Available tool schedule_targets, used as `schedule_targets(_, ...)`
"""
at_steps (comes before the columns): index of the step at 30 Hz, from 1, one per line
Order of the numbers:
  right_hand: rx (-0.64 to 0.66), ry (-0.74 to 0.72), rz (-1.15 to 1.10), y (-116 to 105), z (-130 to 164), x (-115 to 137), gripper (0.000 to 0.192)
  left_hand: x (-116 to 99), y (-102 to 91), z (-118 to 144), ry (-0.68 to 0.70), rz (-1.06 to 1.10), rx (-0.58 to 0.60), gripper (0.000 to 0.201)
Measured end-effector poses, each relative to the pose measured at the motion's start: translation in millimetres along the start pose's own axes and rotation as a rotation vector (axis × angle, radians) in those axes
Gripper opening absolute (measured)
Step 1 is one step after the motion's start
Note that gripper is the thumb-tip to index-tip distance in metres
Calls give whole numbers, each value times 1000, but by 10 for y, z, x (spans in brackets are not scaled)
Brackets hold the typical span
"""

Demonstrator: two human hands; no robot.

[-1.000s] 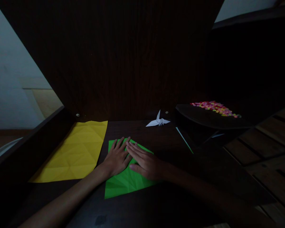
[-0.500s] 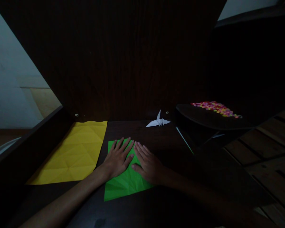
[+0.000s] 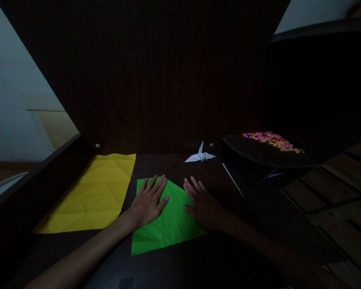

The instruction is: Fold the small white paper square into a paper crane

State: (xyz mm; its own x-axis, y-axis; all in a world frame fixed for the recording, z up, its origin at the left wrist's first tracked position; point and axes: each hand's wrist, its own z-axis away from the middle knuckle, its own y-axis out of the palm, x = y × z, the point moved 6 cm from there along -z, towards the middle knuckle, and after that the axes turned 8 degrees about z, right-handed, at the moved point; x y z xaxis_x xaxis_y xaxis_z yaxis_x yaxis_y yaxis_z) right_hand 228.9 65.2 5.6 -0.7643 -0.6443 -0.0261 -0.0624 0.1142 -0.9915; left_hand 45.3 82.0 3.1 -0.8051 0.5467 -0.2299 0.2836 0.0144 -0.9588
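A creased sheet of green paper (image 3: 176, 220) lies on the dark wooden surface in front of me. My left hand (image 3: 149, 202) rests flat on its left part, fingers spread toward the far edge. Over the sheet's right edge lies my right hand (image 3: 203, 204), palm down with its fingers apart; it covers part of that edge. To the left, a larger sheet of yellow paper (image 3: 93, 192) lies spread out with fold lines across it. Beyond my right hand sits a white paper crane (image 3: 201, 155) near the back panel.
A tall dark wooden panel (image 3: 168, 80) rises behind the surface, and a low side board (image 3: 48, 172) bounds the left. At right, a dark curved shelf (image 3: 267, 158) holds a pile of small colourful pieces (image 3: 273, 140). A thin pale strip (image 3: 233, 180) lies beside it.
My right hand has slid to the right across the green paper, away from my left hand, uncovering more of the sheet. My left hand has stayed in place.
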Motion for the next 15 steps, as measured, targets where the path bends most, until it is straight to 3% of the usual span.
schedule_targets(6,-64,37,71,-135,-62,-13,72,-4,-15,2,13,8,-22,62)
schedule_targets(11,-165,-27,-57,-219,-280,218,66,1,-23,2,13,31,-43,69)
schedule_targets(15,-205,-85,-147,-142,-464,375,59,17,-13,5,4,47,-50,83)
